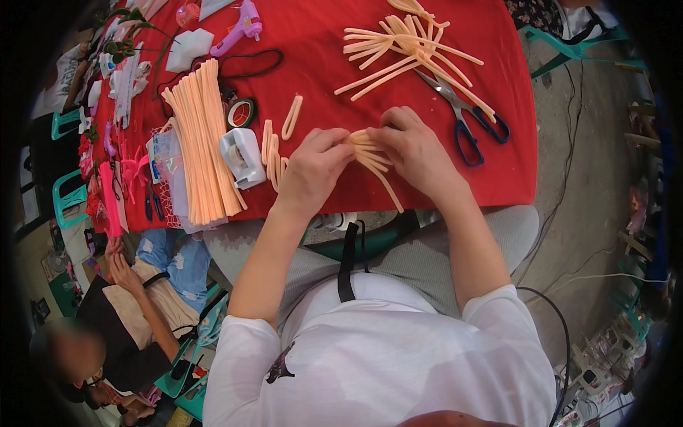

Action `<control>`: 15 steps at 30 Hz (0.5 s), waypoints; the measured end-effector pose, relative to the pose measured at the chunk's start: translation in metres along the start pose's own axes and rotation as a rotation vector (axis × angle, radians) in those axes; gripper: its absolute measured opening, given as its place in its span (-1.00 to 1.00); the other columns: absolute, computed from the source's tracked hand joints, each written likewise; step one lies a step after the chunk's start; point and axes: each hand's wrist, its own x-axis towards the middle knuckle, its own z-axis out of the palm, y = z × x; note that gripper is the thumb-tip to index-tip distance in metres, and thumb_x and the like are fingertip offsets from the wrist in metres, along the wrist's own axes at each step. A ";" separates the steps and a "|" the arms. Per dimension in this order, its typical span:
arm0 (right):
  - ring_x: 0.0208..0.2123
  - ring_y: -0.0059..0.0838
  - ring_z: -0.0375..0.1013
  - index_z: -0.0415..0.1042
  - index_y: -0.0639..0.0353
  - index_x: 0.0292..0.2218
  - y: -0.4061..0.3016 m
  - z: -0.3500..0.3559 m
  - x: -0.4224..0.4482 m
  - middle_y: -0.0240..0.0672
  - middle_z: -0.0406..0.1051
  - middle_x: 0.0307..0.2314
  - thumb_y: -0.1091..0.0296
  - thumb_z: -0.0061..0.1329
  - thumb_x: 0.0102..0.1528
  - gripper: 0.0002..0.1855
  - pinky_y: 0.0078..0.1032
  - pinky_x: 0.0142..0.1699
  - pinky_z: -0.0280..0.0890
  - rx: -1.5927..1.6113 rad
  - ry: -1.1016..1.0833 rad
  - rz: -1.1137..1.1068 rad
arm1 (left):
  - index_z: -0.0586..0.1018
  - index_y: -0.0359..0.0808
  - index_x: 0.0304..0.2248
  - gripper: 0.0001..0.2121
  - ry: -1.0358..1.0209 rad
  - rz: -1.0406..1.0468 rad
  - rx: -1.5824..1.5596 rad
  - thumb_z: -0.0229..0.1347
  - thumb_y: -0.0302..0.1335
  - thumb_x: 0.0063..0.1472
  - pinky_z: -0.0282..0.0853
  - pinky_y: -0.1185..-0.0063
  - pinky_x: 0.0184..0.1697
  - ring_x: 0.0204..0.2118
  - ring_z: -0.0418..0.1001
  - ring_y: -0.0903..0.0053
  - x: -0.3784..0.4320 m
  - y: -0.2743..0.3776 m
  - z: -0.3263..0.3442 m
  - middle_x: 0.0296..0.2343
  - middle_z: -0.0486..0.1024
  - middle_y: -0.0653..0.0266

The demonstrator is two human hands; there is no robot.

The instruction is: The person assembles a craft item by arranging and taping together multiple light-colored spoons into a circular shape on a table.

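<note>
Both my hands meet over the front part of a red tablecloth. Between them is a bundle of peach pipe cleaners, fanned out, with one longer stem hanging down toward the table edge. My left hand pinches its left end with thumb and fingers. My right hand grips the right side, and its fingers cover part of the bundle. Left of my left hand lie folded pipe cleaner loops, with a single loop farther back. Scissors with dark blue handles lie beyond my right hand, blades partly under finished-looking pipe cleaner pieces.
A thick stack of peach pipe cleaners lies at left, beside a white tape dispenser and a roll of green tape. A purple glue gun with a black cord lies farther back. A co-worker sits at left holding pink material.
</note>
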 end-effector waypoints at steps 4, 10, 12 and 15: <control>-0.19 -0.16 0.42 0.52 0.30 -0.30 0.005 0.002 -0.001 -0.20 0.39 -0.34 0.54 0.10 0.00 -0.84 -0.28 -0.08 0.40 0.052 -0.006 0.030 | 0.67 -0.43 -0.20 -0.75 0.033 0.202 0.155 0.27 -0.66 0.06 0.55 0.48 -0.09 -0.11 0.56 0.29 0.001 0.006 0.003 -0.17 0.61 0.18; -0.19 -0.13 0.42 0.50 0.33 -0.32 0.001 -0.001 0.000 -0.17 0.39 -0.35 0.48 0.16 0.02 -0.83 -0.27 -0.08 0.40 0.103 -0.043 0.065 | 0.64 -0.50 -0.20 -0.73 0.058 0.232 0.146 0.21 -0.67 0.04 0.54 0.46 -0.06 -0.07 0.52 0.30 -0.004 0.003 0.016 -0.15 0.59 0.15; -0.19 -0.15 0.41 0.50 0.34 -0.30 0.000 -0.004 -0.001 -0.18 0.38 -0.34 0.44 0.18 0.02 -0.79 -0.28 -0.08 0.40 0.078 -0.057 0.041 | 0.63 -0.51 -0.22 -0.73 0.072 0.216 0.132 0.20 -0.67 0.02 0.54 0.47 -0.07 -0.07 0.51 0.31 -0.003 0.005 0.018 -0.16 0.57 0.15; -0.18 -0.18 0.39 0.51 0.34 -0.25 -0.009 -0.013 -0.003 -0.19 0.38 -0.32 0.39 0.20 0.03 -0.73 -0.30 -0.06 0.39 0.075 -0.094 0.030 | 0.64 -0.50 -0.21 -0.72 0.071 0.190 0.118 0.22 -0.68 0.01 0.54 0.46 -0.07 -0.08 0.52 0.30 -0.002 0.007 0.016 -0.16 0.59 0.15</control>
